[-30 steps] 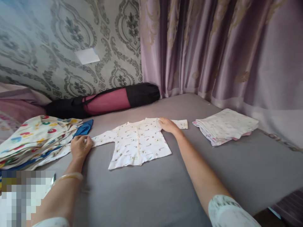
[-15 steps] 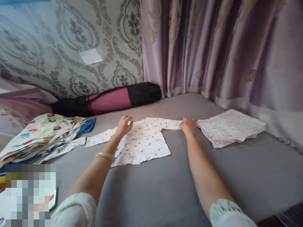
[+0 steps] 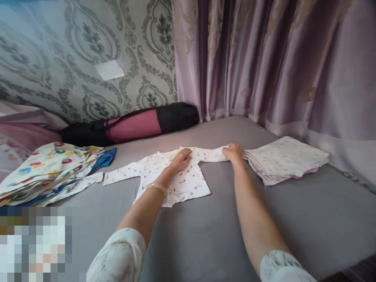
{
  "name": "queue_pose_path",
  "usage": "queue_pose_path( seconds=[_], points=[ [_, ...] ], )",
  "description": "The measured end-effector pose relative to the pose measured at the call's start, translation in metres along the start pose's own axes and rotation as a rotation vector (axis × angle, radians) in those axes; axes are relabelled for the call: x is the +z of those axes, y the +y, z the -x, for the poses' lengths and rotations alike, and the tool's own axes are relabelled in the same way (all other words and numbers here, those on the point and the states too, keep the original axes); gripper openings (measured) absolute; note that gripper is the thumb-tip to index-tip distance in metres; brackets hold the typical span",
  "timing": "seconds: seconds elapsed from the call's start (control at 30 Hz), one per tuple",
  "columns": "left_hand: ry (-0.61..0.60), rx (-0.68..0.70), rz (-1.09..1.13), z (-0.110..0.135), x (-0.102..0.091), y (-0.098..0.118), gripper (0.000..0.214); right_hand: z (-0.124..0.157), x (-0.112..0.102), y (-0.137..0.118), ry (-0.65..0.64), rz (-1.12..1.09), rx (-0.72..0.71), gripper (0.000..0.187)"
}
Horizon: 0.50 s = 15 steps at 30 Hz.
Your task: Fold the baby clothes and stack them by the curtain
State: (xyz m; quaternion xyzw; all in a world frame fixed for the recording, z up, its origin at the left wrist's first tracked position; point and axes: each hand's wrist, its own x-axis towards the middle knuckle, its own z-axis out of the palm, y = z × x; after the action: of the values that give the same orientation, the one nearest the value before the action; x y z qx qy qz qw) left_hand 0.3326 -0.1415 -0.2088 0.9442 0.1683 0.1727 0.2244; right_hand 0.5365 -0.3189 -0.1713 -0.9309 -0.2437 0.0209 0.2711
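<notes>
A small white long-sleeved baby shirt [image 3: 190,184] with a fine print lies spread on the grey bed sheet, sleeves out to both sides. My left hand [image 3: 181,159] rests flat on its upper chest near the right shoulder, fingers stretched out, hiding part of the collar and front. At the cuff of the right sleeve, my right hand [image 3: 233,152] has its fingers closed on the fabric. Close to the right hand is a stack of folded printed clothes [image 3: 288,158]. The left sleeve lies loose, its cuff by the clothes pile on the left.
A heap of colourful printed clothes [image 3: 44,168] lies at the left. Along the wall stretches a black and pink long bag [image 3: 135,125]. Purple curtains [image 3: 249,58] hang behind the grey bed [image 3: 199,239]. The lower left corner is blurred out.
My left hand has moved right, from above the shirt's left shoulder down onto its chest near the right shoulder, and flattened. My right hand stays at the right cuff.
</notes>
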Motion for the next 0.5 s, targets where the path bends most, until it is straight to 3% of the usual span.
queue_pose_path(
  seconds=[0.27, 0.43, 0.5],
  points=[
    [-0.125, -0.064, -0.107, 0.001, -0.001, 0.004, 0.063, -0.012, 0.004, -0.005, 0.021, -0.878, 0.151, 0.019],
    [-0.201, -0.113, -0.115, 0.001, -0.005, 0.009, 0.073, -0.008, -0.001, -0.014, -0.033, -1.118, 0.280, 0.004],
    [-0.242, -0.117, -0.121, 0.001, -0.007, 0.012, 0.078, -0.006, -0.004, -0.019, -0.042, -1.174, 0.286, 0.006]
  ],
)
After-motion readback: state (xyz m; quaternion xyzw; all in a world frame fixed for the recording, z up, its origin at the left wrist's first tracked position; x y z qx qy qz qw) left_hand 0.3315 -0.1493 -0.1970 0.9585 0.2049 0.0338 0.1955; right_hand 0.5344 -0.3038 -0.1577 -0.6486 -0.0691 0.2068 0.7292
